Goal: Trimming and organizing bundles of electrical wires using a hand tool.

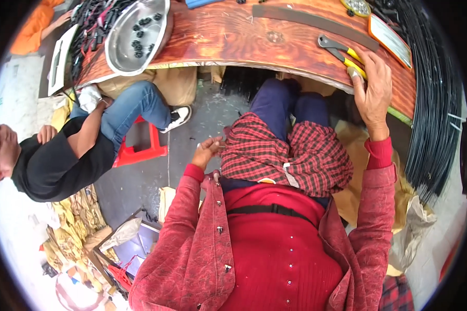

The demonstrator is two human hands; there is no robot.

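Observation:
My right hand [374, 88] is at the table's right front edge, its thumb and fingers around the yellow handles of a pair of end-cutting pliers [338, 47]. The pliers lie on the wooden table, their metal jaws pointing left and away from me. Beside my lap, my left hand [206, 151] hangs with curled fingers, thumb and forefinger close together. Whatever it may pinch is too small to make out. A red-and-black checked cloth [254, 158] covers my thighs.
A metal bowl [132, 44] with small black parts stands at the table's left. A flat dark strip [311, 23] and an orange-rimmed tray [392, 40] lie beyond the pliers. Bundled black rods [433, 103] hang at right. A person [62, 155] sits at left near a red stool [145, 147].

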